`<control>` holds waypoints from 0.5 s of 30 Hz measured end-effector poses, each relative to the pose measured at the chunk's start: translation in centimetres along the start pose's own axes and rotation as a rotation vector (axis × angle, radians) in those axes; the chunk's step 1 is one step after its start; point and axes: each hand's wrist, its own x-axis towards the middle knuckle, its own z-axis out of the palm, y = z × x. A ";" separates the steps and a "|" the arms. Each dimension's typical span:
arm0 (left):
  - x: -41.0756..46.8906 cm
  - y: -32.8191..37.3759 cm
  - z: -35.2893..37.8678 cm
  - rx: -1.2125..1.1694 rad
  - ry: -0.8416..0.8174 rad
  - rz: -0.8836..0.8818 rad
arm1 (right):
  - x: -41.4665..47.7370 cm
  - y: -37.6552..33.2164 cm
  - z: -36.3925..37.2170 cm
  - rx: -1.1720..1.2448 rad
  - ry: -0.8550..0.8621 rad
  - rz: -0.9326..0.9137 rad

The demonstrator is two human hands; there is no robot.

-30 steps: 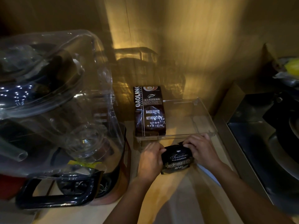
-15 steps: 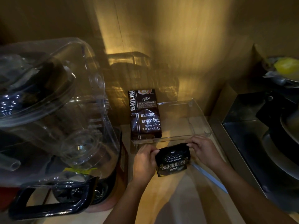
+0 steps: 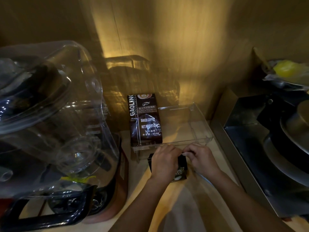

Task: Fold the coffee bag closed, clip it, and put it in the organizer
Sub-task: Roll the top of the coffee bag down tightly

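Observation:
A small black coffee bag (image 3: 181,170) stands on the wooden counter just in front of the clear plastic organizer (image 3: 200,129). My left hand (image 3: 164,162) covers most of the bag's front and grips its top. My right hand (image 3: 201,160) pinches the top edge from the right, its fingertips meeting those of the left. Only the bag's left edge and lower right corner show. No clip is visible. A larger dark coffee bag (image 3: 145,120) marked BAKED COFFEE stands upright in the organizer's left part.
A big blender with a clear jug (image 3: 50,118) fills the left side. To the right lies a steel stove top (image 3: 260,148) with a dark pan (image 3: 294,144), and a yellow item in a bowl (image 3: 286,70) behind. A wood-look wall closes the back.
Both hands have moved together over the top of the small bag. The left hand now hides the label that showed before.

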 end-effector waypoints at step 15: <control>-1.1 -2.8 -1.2 0.114 -0.002 -0.019 | -0.6 1.5 -0.7 0.010 0.020 0.121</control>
